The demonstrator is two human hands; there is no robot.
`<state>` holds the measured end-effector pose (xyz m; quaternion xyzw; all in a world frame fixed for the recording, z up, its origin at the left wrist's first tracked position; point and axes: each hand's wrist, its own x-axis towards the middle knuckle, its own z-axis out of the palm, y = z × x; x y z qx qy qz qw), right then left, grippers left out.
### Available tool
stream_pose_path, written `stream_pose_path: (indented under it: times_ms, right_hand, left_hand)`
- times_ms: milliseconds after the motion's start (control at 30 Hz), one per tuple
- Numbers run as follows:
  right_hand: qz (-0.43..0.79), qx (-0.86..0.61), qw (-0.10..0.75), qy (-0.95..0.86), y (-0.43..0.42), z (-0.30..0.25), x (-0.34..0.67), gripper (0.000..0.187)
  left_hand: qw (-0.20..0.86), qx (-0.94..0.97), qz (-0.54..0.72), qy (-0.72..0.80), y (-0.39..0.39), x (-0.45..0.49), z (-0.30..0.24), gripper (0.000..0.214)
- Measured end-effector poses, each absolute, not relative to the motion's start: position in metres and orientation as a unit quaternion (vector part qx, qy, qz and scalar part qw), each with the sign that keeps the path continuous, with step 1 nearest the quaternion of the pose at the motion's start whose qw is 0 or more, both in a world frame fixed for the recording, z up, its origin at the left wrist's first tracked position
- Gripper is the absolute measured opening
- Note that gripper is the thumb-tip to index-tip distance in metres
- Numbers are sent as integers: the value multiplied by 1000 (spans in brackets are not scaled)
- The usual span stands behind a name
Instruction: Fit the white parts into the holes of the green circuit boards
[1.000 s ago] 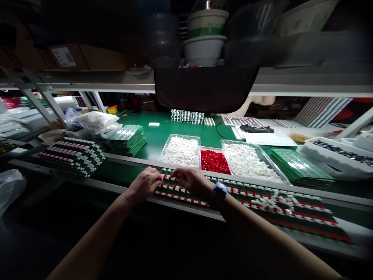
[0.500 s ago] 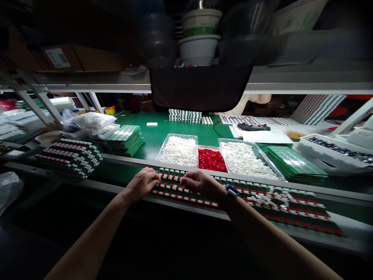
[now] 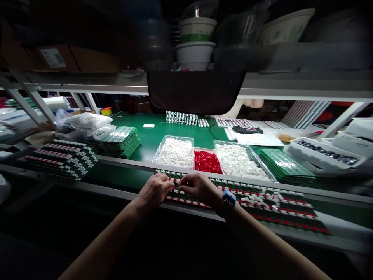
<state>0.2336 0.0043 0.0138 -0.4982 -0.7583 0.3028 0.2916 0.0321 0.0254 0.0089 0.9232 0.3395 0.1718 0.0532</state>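
Observation:
My left hand (image 3: 155,189) is over the left end of a row of green circuit boards (image 3: 287,222) lined with white and red connectors. Its fingertips are pinched together at the connectors; anything between them is too small to make out. Just to the right, my right hand (image 3: 200,189), with a blue watch on the wrist, reaches over the same boards. Thumb and forefinger curl together close to the left fingertips, and what they hold cannot be seen. Loose white connectors (image 3: 262,200) lie heaped on the boards to the right of my right wrist.
Behind the boards stand a clear tray of white connectors (image 3: 174,151), a tray of red connectors (image 3: 207,161) and another white-filled tray (image 3: 241,160). Board stacks (image 3: 122,140) (image 3: 285,165) flank them. Filled boards (image 3: 62,157) are piled left. A shelf (image 3: 110,83) crosses above.
My left hand has moved right along the boards, closer to my right hand. The right hand stays over nearly the same part of the boards. The whole view has shifted slightly.

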Motion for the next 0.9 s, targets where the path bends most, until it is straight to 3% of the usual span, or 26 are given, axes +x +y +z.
stream_pose_path:
  times_ms: [267, 467, 667, 900]
  right_hand:
    - [263, -520, 283, -761, 6, 12, 233, 11]
    - [196, -539, 255, -779, 13, 11, 213, 11]
    - [145, -555, 169, -801, 18, 25, 186, 19]
    - [128, -569, 60, -810, 19, 37, 167, 22]
  left_hand:
    - [132, 895, 214, 368, 30, 33, 8, 10]
    - [216, 813, 321, 436, 25, 25, 10, 9]
    - [389, 658, 431, 479, 10, 5, 15, 18]
    - [507, 557, 438, 491, -13, -18, 18, 23]
